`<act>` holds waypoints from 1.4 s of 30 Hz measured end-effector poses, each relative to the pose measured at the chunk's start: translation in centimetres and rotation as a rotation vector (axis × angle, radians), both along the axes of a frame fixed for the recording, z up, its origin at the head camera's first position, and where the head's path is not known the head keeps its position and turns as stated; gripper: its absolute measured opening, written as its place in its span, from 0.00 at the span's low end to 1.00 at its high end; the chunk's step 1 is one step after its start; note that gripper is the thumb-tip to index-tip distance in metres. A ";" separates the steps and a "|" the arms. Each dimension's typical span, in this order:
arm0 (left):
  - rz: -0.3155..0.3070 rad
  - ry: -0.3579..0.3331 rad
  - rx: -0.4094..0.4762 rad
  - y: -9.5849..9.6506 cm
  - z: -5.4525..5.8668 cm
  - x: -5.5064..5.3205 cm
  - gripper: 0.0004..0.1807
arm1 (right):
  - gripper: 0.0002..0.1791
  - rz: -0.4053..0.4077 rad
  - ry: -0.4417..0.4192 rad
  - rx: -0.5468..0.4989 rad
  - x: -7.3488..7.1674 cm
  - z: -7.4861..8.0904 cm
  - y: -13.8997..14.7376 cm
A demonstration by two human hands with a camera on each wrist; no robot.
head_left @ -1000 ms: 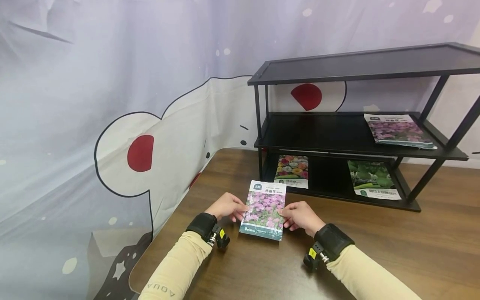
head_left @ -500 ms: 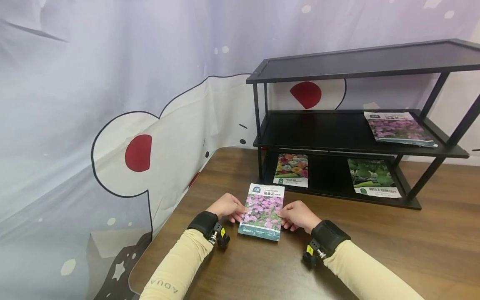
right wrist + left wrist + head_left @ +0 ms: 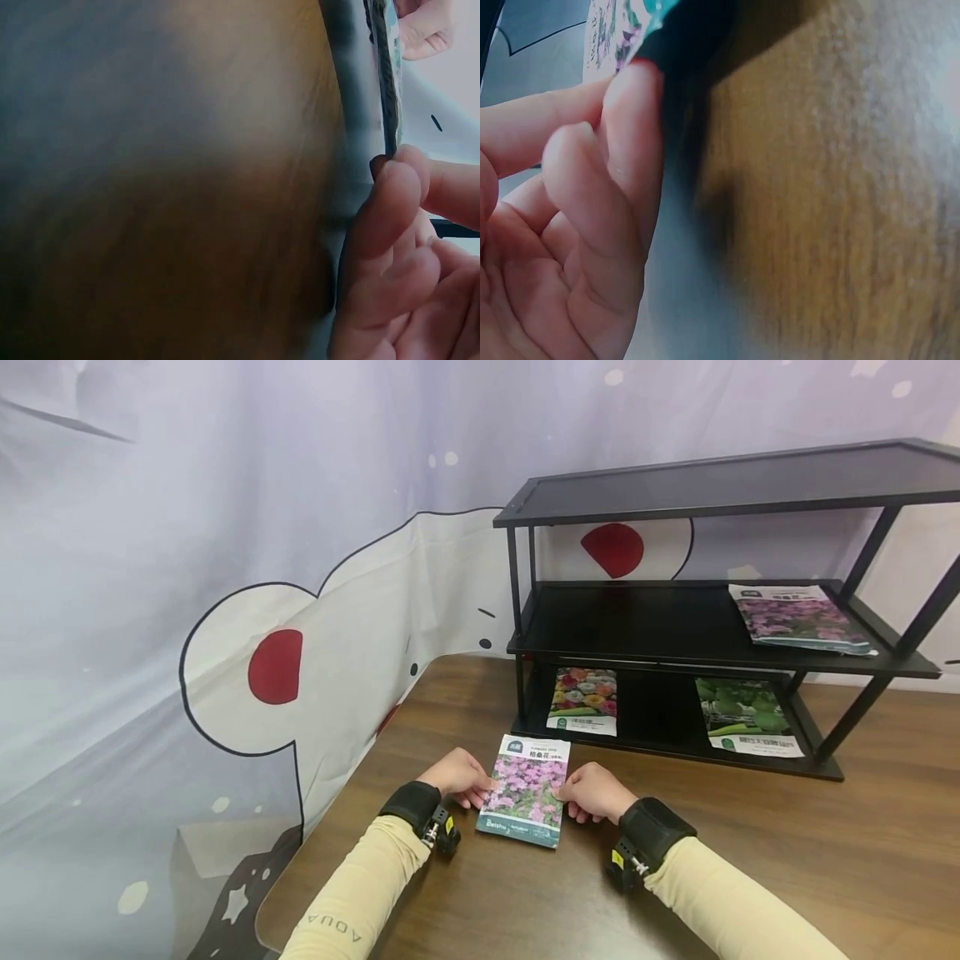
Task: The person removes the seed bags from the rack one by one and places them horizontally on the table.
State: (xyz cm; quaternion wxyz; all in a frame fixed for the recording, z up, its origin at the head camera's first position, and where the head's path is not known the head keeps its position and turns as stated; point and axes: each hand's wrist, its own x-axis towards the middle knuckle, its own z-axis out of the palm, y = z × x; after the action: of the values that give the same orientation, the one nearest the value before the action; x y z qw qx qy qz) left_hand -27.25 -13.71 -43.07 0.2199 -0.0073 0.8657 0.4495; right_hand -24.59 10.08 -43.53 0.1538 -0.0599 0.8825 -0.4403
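Observation:
Between the two hands is a flower seed packet point(image 3: 522, 789), with pink blossoms, a white top band and a teal bottom band. My left hand point(image 3: 459, 778) pinches its left edge between thumb and forefinger. At the opposite edge my right hand point(image 3: 596, 792) pinches it the same way. The left wrist view shows the packet's corner point(image 3: 622, 37) at the fingertips, above the wooden surface. Seen almost edge-on in the right wrist view, the packet point(image 3: 388, 82) runs up from the right thumb and forefinger.
A black shelf rack point(image 3: 652, 618) stands at the back right of the wooden table point(image 3: 750, 843). Its middle tier bears a pink-flower packet point(image 3: 798, 618). On the lowest tier lie a rose-patterned packet point(image 3: 583, 702) and a green vegetable packet point(image 3: 748, 717). A printed curtain point(image 3: 360, 635) hangs behind.
Both hands still pinch the packet. It has shifted slightly toward the person, and its top edge now sits lower in the head view.

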 end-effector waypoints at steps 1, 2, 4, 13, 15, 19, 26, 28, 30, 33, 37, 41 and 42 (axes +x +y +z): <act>-0.001 0.001 -0.011 0.1 0.0 0.0 0.07 | 0.13 0.004 0.006 0.016 0.0 0.1 0.0; -0.005 0.006 -0.025 0.1 0.1 0.1 0.07 | 0.13 0.007 0.010 0.032 0.0 0.1 0.0; -0.003 0.009 -0.042 0.3 0.1 0.1 0.07 | 0.14 0.011 0.015 0.053 0.0 0.2 -0.1; -0.016 0.007 -0.105 0.8 -0.5 0.2 0.09 | 0.17 0.026 -0.026 0.109 0.5 0.6 -0.1; -0.015 0.007 -0.122 0.8 -0.6 0.1 0.10 | 0.17 0.039 -0.046 0.120 0.5 0.7 -0.1; -0.011 -0.006 -0.136 0.8 -0.5 0.2 0.11 | 0.17 0.065 -0.079 0.151 0.5 1.0 -0.2; -0.037 -0.015 -0.146 0.9 0.1 0.4 0.11 | 0.15 0.070 -0.089 0.161 0.3 1.1 -0.2; -0.040 -0.013 -0.149 0.9 0.2 0.4 0.11 | 0.15 0.067 -0.081 0.166 0.1 1.0 -0.2; -0.037 -0.016 -0.155 0.9 0.3 0.4 0.12 | 0.15 0.065 -0.069 0.172 0.1 0.9 -0.2; -0.035 -0.014 -0.164 0.9 0.4 0.4 0.14 | 0.15 0.059 -0.049 0.173 -0.1 0.6 -0.2; -0.052 -0.006 -0.147 0.7 0.4 0.4 0.16 | 0.16 0.051 -0.025 0.174 -0.2 0.4 -0.2; -0.048 -0.011 -0.124 0.5 0.4 0.3 0.18 | 0.17 0.050 -0.015 0.194 -0.4 0.4 -0.5; -0.039 -0.016 -0.118 0.5 0.4 0.2 0.19 | 0.17 0.055 -0.013 0.199 -0.4 0.4 -0.6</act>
State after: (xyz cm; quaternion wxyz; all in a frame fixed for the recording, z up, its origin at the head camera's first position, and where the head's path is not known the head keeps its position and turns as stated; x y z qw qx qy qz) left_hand -27.01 -13.24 -42.66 0.2347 -0.0070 0.8890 0.3932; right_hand -25.01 9.51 -43.12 0.1768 -0.0657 0.9189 -0.3464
